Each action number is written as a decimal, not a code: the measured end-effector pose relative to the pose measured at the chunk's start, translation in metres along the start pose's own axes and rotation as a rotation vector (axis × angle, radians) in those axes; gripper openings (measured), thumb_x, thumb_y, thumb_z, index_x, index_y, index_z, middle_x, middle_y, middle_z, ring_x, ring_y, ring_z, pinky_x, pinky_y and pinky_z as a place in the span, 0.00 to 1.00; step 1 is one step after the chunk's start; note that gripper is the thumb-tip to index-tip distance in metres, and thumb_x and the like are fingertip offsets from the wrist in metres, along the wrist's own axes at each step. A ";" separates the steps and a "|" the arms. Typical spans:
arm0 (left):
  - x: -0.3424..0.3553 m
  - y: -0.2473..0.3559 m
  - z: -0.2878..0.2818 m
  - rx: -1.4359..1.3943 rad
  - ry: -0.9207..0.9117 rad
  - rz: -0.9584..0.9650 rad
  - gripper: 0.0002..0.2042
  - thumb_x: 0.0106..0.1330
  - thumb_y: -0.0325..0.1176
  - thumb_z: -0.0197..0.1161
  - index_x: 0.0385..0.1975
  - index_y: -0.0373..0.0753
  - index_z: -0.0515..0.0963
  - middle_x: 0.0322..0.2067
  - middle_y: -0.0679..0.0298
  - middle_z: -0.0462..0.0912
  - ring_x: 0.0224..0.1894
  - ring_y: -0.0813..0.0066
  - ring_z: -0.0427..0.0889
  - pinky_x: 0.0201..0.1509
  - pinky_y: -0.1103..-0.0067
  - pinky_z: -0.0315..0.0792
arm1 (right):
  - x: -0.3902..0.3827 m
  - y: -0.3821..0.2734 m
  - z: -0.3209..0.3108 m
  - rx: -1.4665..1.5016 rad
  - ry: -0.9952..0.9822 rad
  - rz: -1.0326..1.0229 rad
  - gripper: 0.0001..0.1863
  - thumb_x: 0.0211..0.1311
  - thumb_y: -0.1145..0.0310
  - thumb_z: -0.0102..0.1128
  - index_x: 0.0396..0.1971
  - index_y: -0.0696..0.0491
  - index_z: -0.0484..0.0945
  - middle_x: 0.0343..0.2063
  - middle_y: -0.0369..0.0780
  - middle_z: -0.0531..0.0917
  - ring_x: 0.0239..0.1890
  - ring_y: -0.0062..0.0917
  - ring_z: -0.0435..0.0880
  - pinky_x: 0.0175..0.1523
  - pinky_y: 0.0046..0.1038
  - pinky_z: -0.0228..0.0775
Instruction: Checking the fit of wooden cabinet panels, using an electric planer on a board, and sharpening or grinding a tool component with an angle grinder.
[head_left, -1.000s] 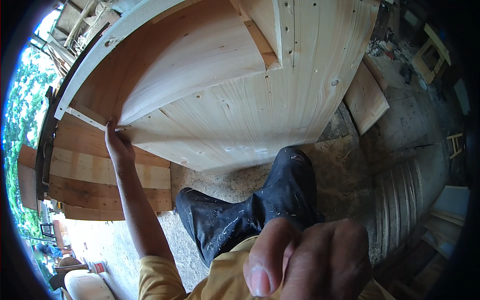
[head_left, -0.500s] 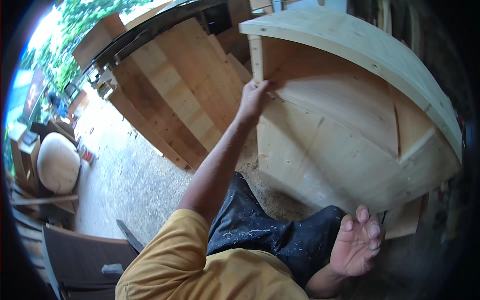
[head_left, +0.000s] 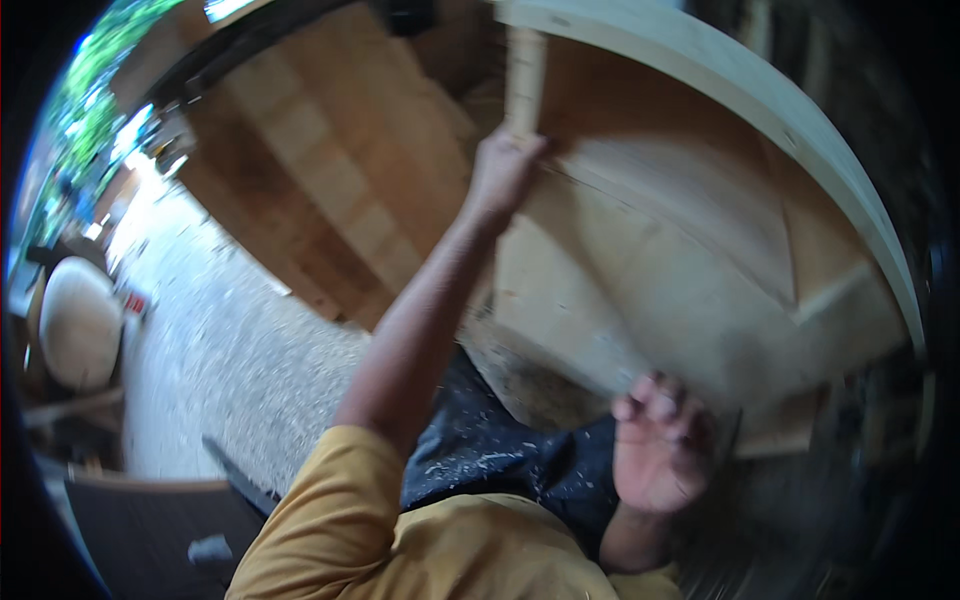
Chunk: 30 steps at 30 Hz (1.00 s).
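Note:
A pale pine cabinet-like piece, with a curved top edge and a recessed inner panel, fills the upper right of the slightly blurred view. My left hand is closed around the lower part of its short upright batten at the left end. My right hand is raised in front of the piece's lower face, palm up toward me, fingers apart and loosely curled, holding nothing. My legs in dark, shaving-flecked trousers are below.
Another striped plank piece stands upper left beside a concrete floor. A pale rounded board, a small container and a dark panel are at the left. Trees show beyond the opening.
My view has swung left from looking over the piece's face. My right hand has left the foreground, opened and risen toward the piece. My left hand keeps its grip, now slightly higher.

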<state>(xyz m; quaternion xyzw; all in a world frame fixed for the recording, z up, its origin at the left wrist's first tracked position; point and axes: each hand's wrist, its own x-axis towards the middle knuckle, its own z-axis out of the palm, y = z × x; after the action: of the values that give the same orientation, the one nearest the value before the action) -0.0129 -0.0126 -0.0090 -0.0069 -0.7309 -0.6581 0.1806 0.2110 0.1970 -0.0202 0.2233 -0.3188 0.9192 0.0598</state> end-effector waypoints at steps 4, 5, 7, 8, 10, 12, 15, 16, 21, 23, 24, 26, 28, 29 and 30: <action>0.005 -0.005 -0.004 -0.159 -0.012 -0.002 0.13 0.56 0.42 0.60 0.28 0.37 0.75 0.18 0.70 0.70 0.20 0.81 0.68 0.25 0.81 0.64 | 0.003 0.010 -0.013 -0.002 -0.077 0.009 0.06 0.52 0.73 0.60 0.29 0.58 0.75 0.35 0.46 0.76 0.41 0.31 0.72 0.47 0.32 0.64; 0.010 -0.009 -0.003 -0.195 -0.011 0.003 0.13 0.56 0.42 0.61 0.28 0.37 0.75 0.17 0.71 0.68 0.19 0.82 0.66 0.24 0.82 0.62 | 0.001 0.010 -0.016 -0.021 -0.080 0.016 0.06 0.52 0.74 0.60 0.29 0.59 0.76 0.36 0.45 0.76 0.42 0.30 0.73 0.48 0.31 0.64; 0.010 -0.003 -0.004 -0.202 -0.041 -0.037 0.12 0.57 0.41 0.58 0.32 0.38 0.77 0.25 0.69 0.74 0.29 0.80 0.71 0.35 0.82 0.65 | -0.001 0.007 -0.020 -0.034 -0.044 0.045 0.05 0.53 0.75 0.59 0.30 0.59 0.76 0.36 0.45 0.76 0.43 0.28 0.73 0.50 0.30 0.64; 0.012 -0.003 -0.004 -0.227 -0.051 -0.047 0.12 0.58 0.40 0.58 0.34 0.38 0.77 0.27 0.68 0.75 0.31 0.79 0.71 0.37 0.81 0.65 | -0.003 0.004 -0.021 -0.043 -0.045 0.096 0.04 0.55 0.76 0.58 0.30 0.59 0.76 0.37 0.44 0.77 0.44 0.27 0.74 0.51 0.28 0.65; 0.007 0.004 0.003 -0.282 -0.048 -0.041 0.12 0.58 0.38 0.57 0.37 0.38 0.77 0.32 0.67 0.76 0.37 0.77 0.73 0.44 0.80 0.66 | -0.006 0.003 -0.020 -0.075 0.034 0.111 0.04 0.53 0.75 0.59 0.28 0.59 0.76 0.36 0.44 0.77 0.41 0.27 0.74 0.48 0.28 0.65; 0.000 0.004 0.009 -0.302 -0.033 -0.020 0.12 0.59 0.37 0.57 0.37 0.37 0.76 0.34 0.67 0.76 0.40 0.77 0.72 0.47 0.79 0.65 | -0.011 0.003 -0.028 -0.121 0.085 0.141 0.04 0.53 0.76 0.58 0.27 0.60 0.76 0.34 0.44 0.77 0.40 0.26 0.75 0.47 0.26 0.66; 0.004 0.001 0.002 -0.299 -0.007 0.021 0.14 0.59 0.38 0.59 0.37 0.33 0.76 0.36 0.62 0.77 0.41 0.75 0.73 0.49 0.77 0.66 | -0.016 0.005 -0.041 -0.178 0.105 0.149 0.03 0.55 0.75 0.58 0.28 0.59 0.76 0.34 0.43 0.78 0.41 0.25 0.76 0.49 0.27 0.66; 0.002 0.003 0.002 -0.326 -0.007 -0.007 0.13 0.60 0.38 0.59 0.37 0.34 0.76 0.37 0.62 0.77 0.41 0.75 0.73 0.49 0.77 0.66 | -0.017 0.005 -0.045 -0.218 0.100 0.149 0.03 0.57 0.75 0.56 0.28 0.59 0.76 0.34 0.42 0.78 0.41 0.24 0.76 0.49 0.27 0.66; -0.006 0.010 0.004 -0.335 -0.016 -0.023 0.15 0.60 0.40 0.58 0.40 0.35 0.75 0.36 0.67 0.75 0.41 0.79 0.71 0.49 0.79 0.64 | -0.022 0.003 -0.062 -0.262 0.141 0.156 0.03 0.58 0.75 0.56 0.28 0.58 0.76 0.34 0.41 0.78 0.41 0.23 0.76 0.50 0.27 0.66; -0.003 0.009 -0.003 -0.277 0.028 -0.032 0.16 0.61 0.41 0.57 0.42 0.35 0.75 0.37 0.68 0.75 0.43 0.80 0.70 0.51 0.79 0.63 | -0.023 0.001 -0.065 -0.282 0.140 0.155 0.03 0.58 0.75 0.56 0.27 0.58 0.76 0.34 0.40 0.78 0.41 0.22 0.75 0.50 0.26 0.66; 0.005 0.003 -0.010 -0.295 0.015 -0.040 0.18 0.62 0.41 0.56 0.45 0.34 0.74 0.40 0.67 0.75 0.46 0.78 0.70 0.54 0.78 0.61 | -0.023 0.000 -0.066 -0.268 0.137 0.154 0.03 0.58 0.74 0.56 0.27 0.57 0.75 0.34 0.40 0.78 0.41 0.22 0.75 0.49 0.26 0.65; 0.007 0.001 -0.010 -0.297 0.004 -0.041 0.19 0.62 0.41 0.56 0.46 0.34 0.74 0.42 0.65 0.75 0.48 0.77 0.69 0.56 0.78 0.60 | -0.023 -0.003 -0.069 -0.253 0.143 0.149 0.03 0.58 0.74 0.57 0.27 0.57 0.75 0.34 0.40 0.78 0.41 0.22 0.75 0.49 0.26 0.65; 0.010 -0.001 -0.011 -0.305 0.015 -0.047 0.20 0.62 0.42 0.56 0.48 0.33 0.73 0.47 0.62 0.74 0.51 0.73 0.69 0.60 0.76 0.58 | -0.023 -0.006 -0.072 -0.242 0.142 0.166 0.03 0.58 0.74 0.57 0.26 0.57 0.75 0.34 0.39 0.78 0.40 0.21 0.75 0.49 0.26 0.65; 0.011 -0.001 -0.012 -0.304 0.009 -0.047 0.20 0.62 0.42 0.56 0.48 0.33 0.73 0.47 0.62 0.74 0.51 0.73 0.69 0.60 0.76 0.58 | -0.023 -0.006 -0.074 -0.242 0.147 0.161 0.03 0.58 0.74 0.57 0.26 0.57 0.75 0.34 0.39 0.78 0.40 0.21 0.75 0.49 0.26 0.65; 0.011 -0.001 -0.012 -0.314 0.004 -0.054 0.20 0.62 0.42 0.56 0.48 0.33 0.72 0.47 0.62 0.74 0.51 0.73 0.69 0.60 0.76 0.58 | -0.023 -0.006 -0.075 -0.233 0.147 0.162 0.03 0.58 0.74 0.57 0.26 0.57 0.75 0.34 0.39 0.78 0.40 0.21 0.75 0.48 0.25 0.65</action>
<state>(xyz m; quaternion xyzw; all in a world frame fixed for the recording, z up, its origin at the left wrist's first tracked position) -0.0205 -0.0272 -0.0059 -0.0143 -0.6186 -0.7690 0.1608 0.2056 0.2487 -0.0796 0.1205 -0.4350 0.8917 0.0341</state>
